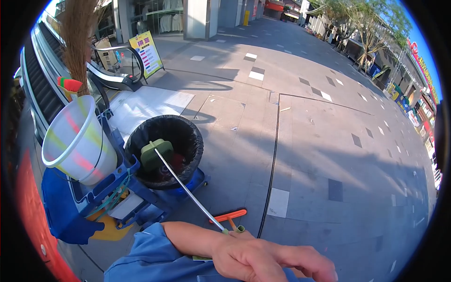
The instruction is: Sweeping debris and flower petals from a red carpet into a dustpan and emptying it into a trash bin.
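Note:
My left hand point(246, 255) reaches across the bottom of the view from a blue sleeve point(144, 250), its fingers stretched to the right, nothing visible between them. Of my right hand, only bits of skin seem to show behind and below it; its grip is hidden. A long-handled green dustpan point(156, 155) rests over a bin point(128, 141) lined with a black bag; its metal pole point(190, 193) runs down to a green grip beside my hands. Just beyond them, an orange-headed brush or squeegee point(229, 215) lies low by a green tube end point(240, 228).
A blue cleaning cart point(135, 187) on the left carries a white striped bucket point(79, 141). Behind it stand a twig broom point(79, 42) and a red-and-green brush point(69, 84). An escalator point(45, 70) and a yellow sign board point(146, 53) are farther off. A narrow groove point(275, 151) crosses the paving.

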Demonstrator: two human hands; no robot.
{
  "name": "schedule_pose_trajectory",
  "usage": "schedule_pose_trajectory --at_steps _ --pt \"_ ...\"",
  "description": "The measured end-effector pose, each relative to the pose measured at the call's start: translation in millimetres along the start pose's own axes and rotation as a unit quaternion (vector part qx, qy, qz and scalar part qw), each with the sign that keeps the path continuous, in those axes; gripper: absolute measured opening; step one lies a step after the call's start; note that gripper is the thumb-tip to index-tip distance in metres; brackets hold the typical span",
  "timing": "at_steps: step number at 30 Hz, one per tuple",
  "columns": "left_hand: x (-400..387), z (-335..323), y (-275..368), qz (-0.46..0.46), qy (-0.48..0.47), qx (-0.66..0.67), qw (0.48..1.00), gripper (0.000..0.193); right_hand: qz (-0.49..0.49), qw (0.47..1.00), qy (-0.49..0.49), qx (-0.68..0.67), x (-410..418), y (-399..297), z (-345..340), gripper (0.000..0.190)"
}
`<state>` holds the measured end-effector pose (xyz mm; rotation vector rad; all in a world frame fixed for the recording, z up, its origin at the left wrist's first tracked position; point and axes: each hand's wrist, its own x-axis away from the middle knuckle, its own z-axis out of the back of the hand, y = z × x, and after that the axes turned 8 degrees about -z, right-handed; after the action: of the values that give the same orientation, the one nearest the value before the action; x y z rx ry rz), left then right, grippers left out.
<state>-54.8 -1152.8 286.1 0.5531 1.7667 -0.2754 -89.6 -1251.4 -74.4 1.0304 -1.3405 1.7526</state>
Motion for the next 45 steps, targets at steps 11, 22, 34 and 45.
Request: schedule_pose_trajectory --at_steps 11,22,34,45 --pt "-6 -1 10 0.001 0.026 0.001 1.000 0.019 -0.001 1.000 0.006 0.004 2 -5 4 0.040" --pt "6 14 12 0.038 0.035 0.037 0.998 0.054 -0.008 1.000 -0.008 0.007 11 -10 6 0.040" --pt "5 -12 -7 -0.014 0.009 -0.026 1.000 0.055 0.019 1.000 -0.005 0.012 15 -17 10 0.049" --pt "1 -4 -6 0.123 -0.005 -0.088 0.989 0.048 0.022 1.000 -0.011 0.006 24 -24 10 0.045"
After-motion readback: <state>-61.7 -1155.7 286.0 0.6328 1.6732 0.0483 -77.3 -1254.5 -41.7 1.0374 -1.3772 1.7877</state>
